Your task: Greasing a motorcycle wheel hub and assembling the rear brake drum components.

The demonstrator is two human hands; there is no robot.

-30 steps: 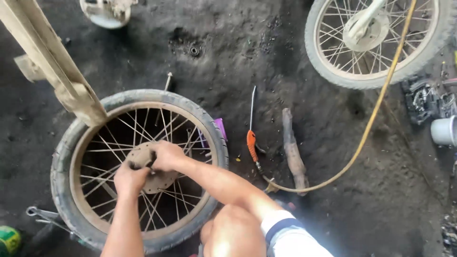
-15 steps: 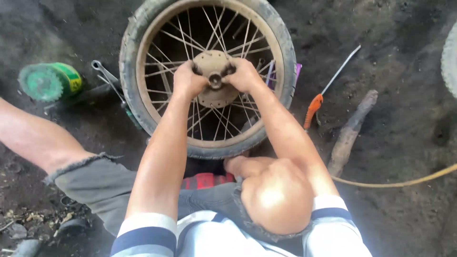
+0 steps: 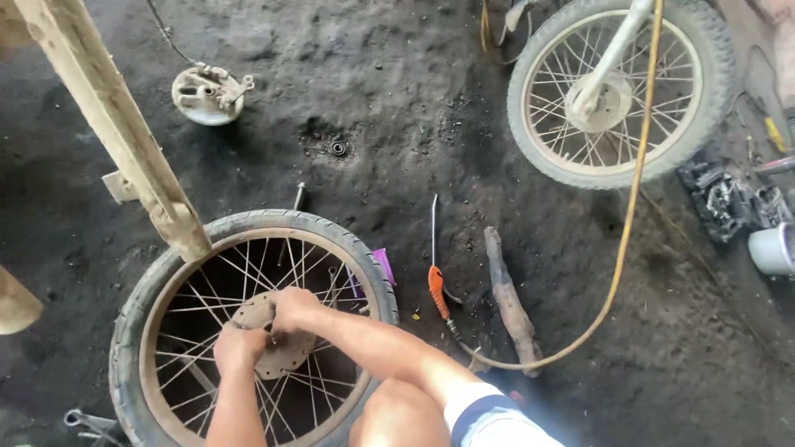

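A spoked motorcycle wheel with a worn tyre (image 3: 248,228) lies flat on the dirt floor at the lower left. Both my hands rest on its rusty hub (image 3: 281,358) at the centre. My left hand (image 3: 238,348) is closed over the hub's left side. My right hand (image 3: 294,310) is closed over its upper right side, with the forearm reaching in from my knee (image 3: 397,422). What sits under the fingers is hidden.
An orange-handled screwdriver (image 3: 437,290), a wooden stick (image 3: 509,302) and a yellow hose (image 3: 621,248) lie to the right. A second spoked wheel (image 3: 617,91) is at upper right, a brake plate (image 3: 207,95) at upper left. A wooden beam (image 3: 116,124) leans over the tyre. A wrench (image 3: 91,422) lies at bottom left.
The camera dipped toward my lap half a second ago and has swung back up. Both hands stayed on the hub throughout.
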